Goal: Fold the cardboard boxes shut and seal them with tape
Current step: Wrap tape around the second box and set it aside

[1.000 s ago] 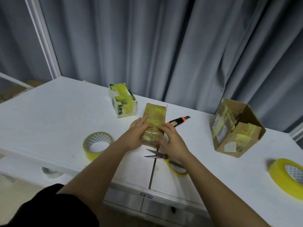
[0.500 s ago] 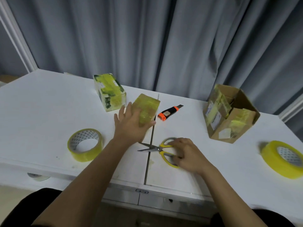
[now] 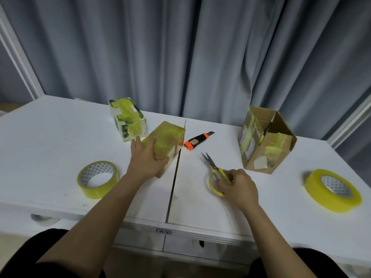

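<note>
Risk: left hand [image 3: 145,161] grips taped box [image 3: 163,144], right hand [image 3: 237,186] pinches scissors [image 3: 215,173] w/ blades open, could nick fingers or box.

Two bare forearms, no wristwear, black sleeves at upper arms, dark trousers

1. The right hand [image 3: 239,187] has left the taped box [image 3: 164,145] and now grips the yellow handles of the scissors [image 3: 215,173] at centre right.
2. The scissors have swung round, blades now pointing toward the upper left.
3. The left hand [image 3: 146,159] alone holds the box, now angled diagonally.
</note>
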Demonstrator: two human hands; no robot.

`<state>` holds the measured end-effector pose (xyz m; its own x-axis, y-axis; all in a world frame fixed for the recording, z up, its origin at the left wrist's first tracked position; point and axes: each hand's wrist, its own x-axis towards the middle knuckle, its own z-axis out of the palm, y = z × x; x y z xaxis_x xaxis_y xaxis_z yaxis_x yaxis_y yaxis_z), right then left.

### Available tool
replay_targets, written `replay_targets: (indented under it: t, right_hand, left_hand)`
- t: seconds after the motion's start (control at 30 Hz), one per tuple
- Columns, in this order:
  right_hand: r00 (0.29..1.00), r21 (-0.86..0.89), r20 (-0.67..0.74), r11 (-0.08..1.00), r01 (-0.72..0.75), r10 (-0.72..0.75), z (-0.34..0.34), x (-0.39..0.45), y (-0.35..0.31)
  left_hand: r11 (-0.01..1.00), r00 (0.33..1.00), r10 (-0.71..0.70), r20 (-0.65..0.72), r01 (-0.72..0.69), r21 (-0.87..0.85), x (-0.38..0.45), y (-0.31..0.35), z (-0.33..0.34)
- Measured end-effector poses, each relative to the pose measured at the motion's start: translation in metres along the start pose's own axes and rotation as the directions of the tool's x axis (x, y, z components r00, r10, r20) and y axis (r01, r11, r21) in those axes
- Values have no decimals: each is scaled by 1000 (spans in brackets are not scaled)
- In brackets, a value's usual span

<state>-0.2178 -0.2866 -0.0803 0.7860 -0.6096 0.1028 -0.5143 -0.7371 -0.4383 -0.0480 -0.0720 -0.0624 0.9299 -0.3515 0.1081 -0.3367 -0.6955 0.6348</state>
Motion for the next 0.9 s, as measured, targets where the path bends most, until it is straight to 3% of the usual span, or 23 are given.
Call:
replay_targets:
  t: [0.07,0.17,0.23,0.3,0.4,0.5,0.57,0.63,0.7,0.77,0.83,0.9]
  right_hand:
    - [994,3,-2,994,-106,106,5,4,-4]
    - [987,-29,37,988,-154,155,14,8,-13]
    - [993,-62,13,991,-115,116,17,8,-21]
    - [999,-10,-45,1000,14,-14,16,4,-33]
    - [982,318,22,932,172,-189,14,-9,-61]
    - [939,683,118,713,160,-324,18,-25,-93]
    - [945,792,98,600,115,-311,27,-26,-104]
    - [955,803,81,586,106,-284,31,-29,-108]
    - [961,762,87,639,105,-262,34,-30,-110]
    - [973,603,47,783,154,-228,34,-31,-112]
    - [956,450,-68,846,286,-287,31,-34,-119]
    - [917,369,-104,841,396,-386,25,-39,-132]
  left_hand:
    - [1000,1000,5,-13,-5,-15,-3,2,-2]
    - [1000,1000,22,5,-22,-10,-12,5,-10]
    - [999,999,37,9,-37,-21,-22,4,-18]
    - [997,997,81,-1,-81,-15,-35,-1,-26]
    - [990,990,138,-29,-138,1,-63,-6,-30]
    - [980,980,197,-37,-196,37,-90,-5,-22]
    - [978,982,189,21,-186,-94,-99,-9,-20]
    - [971,983,184,-8,-183,-154,-99,-24,-27]
    - [986,979,154,-134,-143,83,-92,-45,-37]
    - [927,982,41,-183,31,374,-84,-65,-49]
    - [892,990,-93,-110,132,432,-75,-81,-56]
    - [893,981,-193,29,164,419,-67,-90,-56]
